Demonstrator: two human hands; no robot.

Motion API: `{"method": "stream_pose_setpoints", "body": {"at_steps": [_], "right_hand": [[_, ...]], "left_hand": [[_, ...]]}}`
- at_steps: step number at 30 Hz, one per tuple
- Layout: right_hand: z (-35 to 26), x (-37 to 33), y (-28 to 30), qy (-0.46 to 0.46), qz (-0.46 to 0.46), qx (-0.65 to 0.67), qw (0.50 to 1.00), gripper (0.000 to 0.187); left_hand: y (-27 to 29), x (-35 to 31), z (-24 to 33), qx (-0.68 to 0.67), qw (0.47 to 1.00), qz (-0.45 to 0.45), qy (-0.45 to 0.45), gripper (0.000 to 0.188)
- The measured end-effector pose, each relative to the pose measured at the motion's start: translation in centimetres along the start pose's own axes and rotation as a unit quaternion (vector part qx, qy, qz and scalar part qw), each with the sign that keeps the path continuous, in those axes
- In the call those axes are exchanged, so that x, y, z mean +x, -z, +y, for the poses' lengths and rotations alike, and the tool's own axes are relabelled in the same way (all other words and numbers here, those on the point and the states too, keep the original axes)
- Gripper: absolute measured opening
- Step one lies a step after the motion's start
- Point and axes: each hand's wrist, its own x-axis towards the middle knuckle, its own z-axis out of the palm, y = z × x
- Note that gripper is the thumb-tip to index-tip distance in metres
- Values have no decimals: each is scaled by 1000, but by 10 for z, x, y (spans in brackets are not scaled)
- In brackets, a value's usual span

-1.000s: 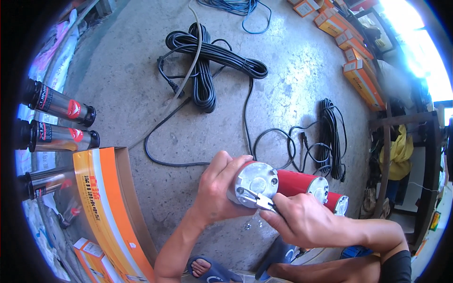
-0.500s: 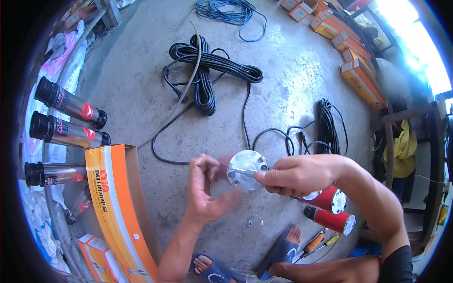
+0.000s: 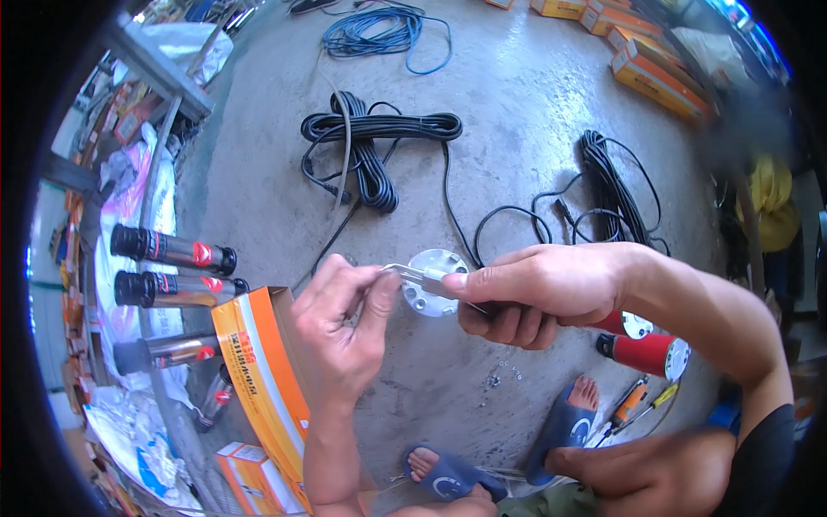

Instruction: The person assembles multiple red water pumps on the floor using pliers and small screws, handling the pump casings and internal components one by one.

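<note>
frame centre | right hand (image 3: 538, 293) clamped on slim silver metal pliers (image 3: 424, 277) | left hand (image 3: 340, 319), thumb and forefinger together at tip, contents unclear | behind: round silver metal cap (image 3: 433, 303)

Silvery pliers (image 3: 424, 276) point left above a round metal cap (image 3: 436, 305).

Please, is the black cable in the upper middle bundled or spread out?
Mostly bundled: the black cable lies in two crossing bundles of close, side-by-side loops, though loose lengths trail out below them.
</note>
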Motion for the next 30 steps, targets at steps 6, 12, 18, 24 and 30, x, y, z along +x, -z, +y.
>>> {"method": "stream_pose_setpoints", "body": {"at_steps": [6, 12, 18, 24, 30], "right_hand": [[48, -117, -14, 141, 285, -283, 905, 54], [161, -125, -16, 193, 493, -388, 754, 39], [171, -102, -2, 45, 568, -452, 687, 27], [173, -89, 4, 39, 549, -431, 715, 24], [169, -102, 2, 22, 548, -410, 729, 25]], "left_hand": [[8, -16, 39, -167, 956, -198, 135, 11], [-53, -83, 9, -440, 609, -309, 583, 23], [-127, -73, 23, -232, 890, -254, 298, 60], [-165, -41, 15, -23, 977, -208, 33, 98], [-183, -33, 7, -20, 973, -224, -44, 99]]}}
